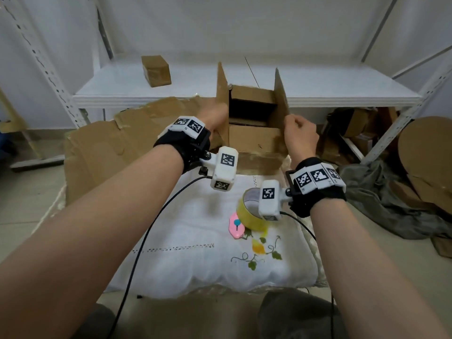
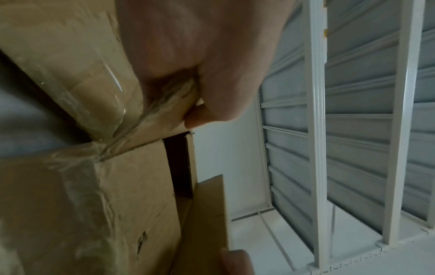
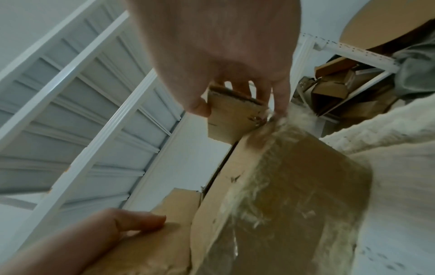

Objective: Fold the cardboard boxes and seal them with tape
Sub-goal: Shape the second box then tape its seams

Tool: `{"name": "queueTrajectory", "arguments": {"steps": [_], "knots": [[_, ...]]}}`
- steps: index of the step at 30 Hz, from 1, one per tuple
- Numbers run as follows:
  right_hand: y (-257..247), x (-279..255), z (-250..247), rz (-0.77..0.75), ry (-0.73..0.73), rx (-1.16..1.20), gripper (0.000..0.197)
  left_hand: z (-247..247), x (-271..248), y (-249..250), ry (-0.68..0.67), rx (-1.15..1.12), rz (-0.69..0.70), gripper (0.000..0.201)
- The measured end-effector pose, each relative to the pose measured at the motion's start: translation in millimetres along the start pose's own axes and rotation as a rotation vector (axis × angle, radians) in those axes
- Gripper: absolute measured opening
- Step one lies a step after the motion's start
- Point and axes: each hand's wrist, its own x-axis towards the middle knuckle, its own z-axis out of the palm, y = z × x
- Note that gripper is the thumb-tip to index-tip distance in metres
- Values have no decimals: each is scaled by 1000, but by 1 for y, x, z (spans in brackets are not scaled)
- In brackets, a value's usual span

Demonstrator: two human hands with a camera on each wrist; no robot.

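Note:
An open cardboard box (image 1: pixel 254 140) stands at the far end of a white embroidered cushion (image 1: pixel 195 253). Old clear tape covers its sides. Its left flap (image 1: pixel 222 94) and right flap (image 1: pixel 281 91) both stand upright. My left hand (image 1: pixel 216 118) grips the left flap low down; the left wrist view shows thumb and fingers of the left hand (image 2: pixel 190 111) pinching that flap's taped edge (image 2: pixel 164 104). My right hand (image 1: pixel 291 123) pinches the near edge of the right flap (image 3: pixel 230 115), as the right wrist view shows. A yellow tape roll (image 1: pixel 252 211) lies on the cushion, partly behind my right wrist camera.
A pink cutter (image 1: pixel 236 226) lies beside the tape roll. Flattened cardboard (image 1: pixel 110 148) spreads to the left. A small sealed box (image 1: pixel 156 70) sits on the white shelf (image 1: pixel 330 91) behind. Cardboard scraps (image 1: pixel 354 133), round cardboard (image 1: pixel 428 155) and grey cloth (image 1: pixel 381 204) lie at right.

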Motion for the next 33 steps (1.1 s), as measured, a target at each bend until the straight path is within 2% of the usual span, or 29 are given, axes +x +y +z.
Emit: {"name": "queueTrajectory", "arguments": {"steps": [3, 5, 8, 10, 12, 15, 16, 18, 19, 20, 24, 26, 29, 33], "knots": [[9, 4, 7, 4, -127, -29, 45, 7, -11, -1, -173, -16, -43, 20], [12, 0, 16, -10, -247, -116, 61, 14, -20, 2, -279, 64, -27, 32], [18, -7, 22, -23, -323, -136, 93, 20, -28, -2, -297, 290, 76, 50], [20, -11, 19, -1, -287, -46, 101, 13, -31, -10, -269, 323, 103, 51], [17, -17, 12, 7, -198, 2, 92, 0, -35, -20, -239, 335, 101, 49], [11, -34, 0, 15, -14, -58, 56, -25, -46, -38, -168, 325, 89, 20], [8, -46, -3, -1, 44, -82, 44, -35, -53, -45, -126, 344, 98, 12], [1, -75, -3, -111, 121, -81, 25, -56, -63, -63, -67, 435, 106, 14], [-1, -87, 2, -173, 88, -53, 17, -65, -70, -68, -55, 503, 80, 16], [-2, -102, 10, -217, -20, -43, 13, -75, -78, -74, -60, 599, 44, 27], [7, -154, 51, -202, -739, -385, 17, -108, -105, -107, -271, 1111, -86, 94], [16, -169, 64, -194, -933, -605, 21, -120, -109, -132, -325, 1248, -126, 114], [17, -178, 65, -179, -1026, -834, 36, -142, -113, -162, -367, 1377, -131, 129], [11, -180, 61, -139, -1078, -870, 42, -168, -121, -169, -411, 1343, -120, 130]]}}
